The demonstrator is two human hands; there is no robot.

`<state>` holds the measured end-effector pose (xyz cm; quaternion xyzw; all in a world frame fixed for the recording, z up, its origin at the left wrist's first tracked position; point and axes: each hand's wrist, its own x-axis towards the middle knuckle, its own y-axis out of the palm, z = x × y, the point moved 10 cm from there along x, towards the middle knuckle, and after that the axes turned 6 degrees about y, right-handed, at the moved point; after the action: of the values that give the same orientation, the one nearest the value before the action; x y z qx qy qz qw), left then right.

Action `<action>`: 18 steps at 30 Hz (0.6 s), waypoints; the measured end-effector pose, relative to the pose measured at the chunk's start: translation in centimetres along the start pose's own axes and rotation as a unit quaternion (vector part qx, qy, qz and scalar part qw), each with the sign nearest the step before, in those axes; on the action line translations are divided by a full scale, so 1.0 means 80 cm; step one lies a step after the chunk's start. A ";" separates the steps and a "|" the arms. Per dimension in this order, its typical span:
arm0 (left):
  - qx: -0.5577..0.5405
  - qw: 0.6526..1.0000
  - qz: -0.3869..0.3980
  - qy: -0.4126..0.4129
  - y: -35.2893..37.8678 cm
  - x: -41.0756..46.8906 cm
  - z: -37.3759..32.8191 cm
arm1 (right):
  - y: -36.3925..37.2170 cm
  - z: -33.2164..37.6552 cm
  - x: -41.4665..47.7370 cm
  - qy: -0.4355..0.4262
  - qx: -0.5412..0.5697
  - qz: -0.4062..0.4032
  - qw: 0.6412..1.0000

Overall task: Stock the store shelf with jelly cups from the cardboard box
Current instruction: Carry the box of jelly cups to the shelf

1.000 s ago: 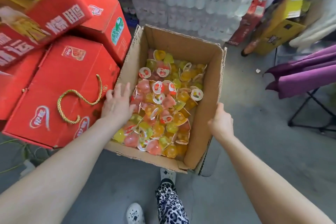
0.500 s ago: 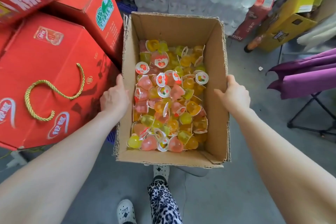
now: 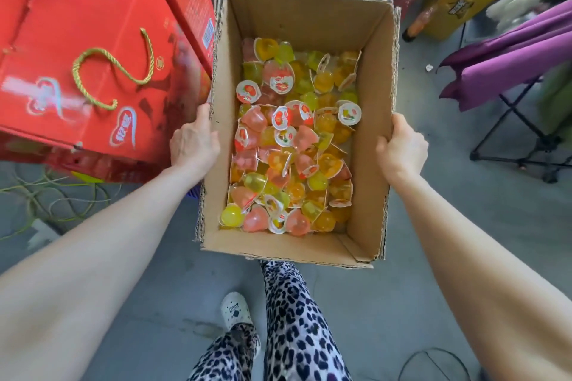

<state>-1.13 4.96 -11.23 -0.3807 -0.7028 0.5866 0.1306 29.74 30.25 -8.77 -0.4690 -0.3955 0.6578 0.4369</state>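
Observation:
An open brown cardboard box (image 3: 374,120) is held up in front of me above the grey floor. Its bottom is covered with several small jelly cups (image 3: 294,145) in pink, orange, yellow and green, some showing white foil lids. My left hand (image 3: 193,142) grips the box's left wall, thumb at the rim. My right hand (image 3: 402,148) grips the right wall the same way. No store shelf is in view.
Red gift cartons (image 3: 83,56) with a gold rope handle are stacked close on the left. Yellow boxes (image 3: 464,0) stand at the back right, and a folding stand with purple cloth (image 3: 510,62) stands on the right. My leopard-print legs and white shoe (image 3: 235,309) are below.
The box has come up off the floor and squared up toward me. My left hand went from inside the rim to its outer left wall; my right hand moved up the right wall.

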 end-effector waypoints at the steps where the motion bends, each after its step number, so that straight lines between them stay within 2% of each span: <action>1: 0.000 1.000 0.004 0.006 0.001 -0.017 0.002 | -0.005 -0.008 -0.018 0.003 -0.003 0.000 1.000; 10: -0.017 0.999 0.002 0.047 -0.007 -0.218 0.039 | -0.053 -0.075 -0.232 -0.006 -0.016 -0.054 0.998; 18: -0.043 0.999 -0.026 0.008 -0.043 -0.416 0.113 | -0.051 -0.108 -0.406 -0.028 -0.022 -0.048 0.998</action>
<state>14.36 -24.61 -1.83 -0.3723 -0.7363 0.5488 0.1350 44.66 1.71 1.75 -0.4405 -0.4435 0.6403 0.4465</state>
